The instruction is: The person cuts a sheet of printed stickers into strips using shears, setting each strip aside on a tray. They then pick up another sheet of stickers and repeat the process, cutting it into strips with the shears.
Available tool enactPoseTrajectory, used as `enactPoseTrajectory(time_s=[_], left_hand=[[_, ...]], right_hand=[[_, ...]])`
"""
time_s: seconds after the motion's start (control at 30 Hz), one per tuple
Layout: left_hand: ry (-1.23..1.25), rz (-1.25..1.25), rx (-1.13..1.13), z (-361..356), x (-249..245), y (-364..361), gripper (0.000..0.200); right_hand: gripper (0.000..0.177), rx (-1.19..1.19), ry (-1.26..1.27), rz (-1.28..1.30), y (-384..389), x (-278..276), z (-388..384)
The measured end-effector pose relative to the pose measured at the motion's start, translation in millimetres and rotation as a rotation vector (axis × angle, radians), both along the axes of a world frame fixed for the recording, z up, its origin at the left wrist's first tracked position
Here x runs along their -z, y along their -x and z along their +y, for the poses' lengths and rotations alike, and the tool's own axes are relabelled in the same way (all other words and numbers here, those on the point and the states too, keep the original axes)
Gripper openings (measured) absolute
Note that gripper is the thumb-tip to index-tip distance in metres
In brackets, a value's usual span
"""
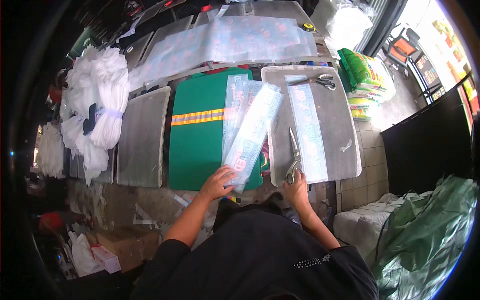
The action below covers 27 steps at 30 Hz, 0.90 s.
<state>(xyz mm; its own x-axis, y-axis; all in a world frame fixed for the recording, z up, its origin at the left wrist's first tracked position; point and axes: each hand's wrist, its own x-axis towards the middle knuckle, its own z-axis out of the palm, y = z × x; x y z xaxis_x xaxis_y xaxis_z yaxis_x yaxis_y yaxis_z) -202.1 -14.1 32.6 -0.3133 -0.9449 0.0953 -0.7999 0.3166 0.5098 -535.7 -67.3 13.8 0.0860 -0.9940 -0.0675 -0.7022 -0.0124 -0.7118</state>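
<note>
My left hand (218, 183) rests on the near end of a stack of printed translucent plastic strips (254, 127), its fingers and thumb apart. The strips fan out at an angle across the right half of a green board (197, 155) with an orange-and-silver reflective band. My right hand (297, 190) is closed around the handles of metal scissors (294, 146), whose blades point away from me over a grey board (342, 150). Right beside these scissors lies another printed strip (311, 132). Black-handled scissors (325, 80) lie across that strip's far end.
A large printed plastic sheet (225, 42) covers the far boards, with a yellow tape measure (308, 27) near its right end. White bundled material (102, 95) hangs at left. Green-and-yellow sacks (365, 75) stand at right. A cardboard box (127, 240) sits lower left, a green tarp (430, 235) lower right.
</note>
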Motion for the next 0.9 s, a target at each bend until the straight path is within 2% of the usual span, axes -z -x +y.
enactPoseTrajectory(time_s=[0.2,0.33,0.4,0.43,0.5,0.53,0.6,0.63,0.7,0.77,0.87,0.9], left_hand=[[-0.059,-0.033,-0.012,5,-3,-1,0.068],[-0.068,0.001,0.066,-1,-8,-8,0.070],[-0.005,0.025,-0.105,-4,-2,-12,0.079],[0.002,0.032,-0.092,-6,9,-15,0.079],[-0.039,-0.054,-0.269,-16,25,-17,0.091],[-0.026,-0.048,-0.253,-16,24,-14,0.091],[-0.081,-0.184,-0.151,-10,21,-11,0.098],[-0.063,-0.186,-0.144,-9,15,-11,0.098],[-0.190,-0.206,0.161,-5,2,-11,0.095],[-0.225,-0.158,0.184,-1,-6,-8,0.094],[-0.311,-0.048,0.279,2,-15,-17,0.093],[-0.356,0.007,0.341,4,-15,-19,0.093]], right_hand=[[0.065,-0.007,0.082,0.148,-13,1,13],[0.065,0.037,0.080,0.210,-27,-18,13],[0.053,0.031,0.010,-0.129,-43,-23,14],[0.053,0.044,0.018,-0.122,-54,-18,14],[0.060,-0.052,-0.350,-0.301,-84,-3,9],[0.060,-0.037,-0.335,-0.298,-98,-8,7],[0.067,0.092,-0.253,-0.089,-127,-16,-2],[0.067,0.099,-0.236,-0.094,-137,-8,-8],[0.072,0.173,-0.267,0.027,-156,31,-21],[0.072,0.241,-0.154,-0.047,-163,48,-23],[0.073,0.212,-0.115,-0.079,-152,20,-6],[0.072,0.165,-0.189,-0.065,-144,14,1]])
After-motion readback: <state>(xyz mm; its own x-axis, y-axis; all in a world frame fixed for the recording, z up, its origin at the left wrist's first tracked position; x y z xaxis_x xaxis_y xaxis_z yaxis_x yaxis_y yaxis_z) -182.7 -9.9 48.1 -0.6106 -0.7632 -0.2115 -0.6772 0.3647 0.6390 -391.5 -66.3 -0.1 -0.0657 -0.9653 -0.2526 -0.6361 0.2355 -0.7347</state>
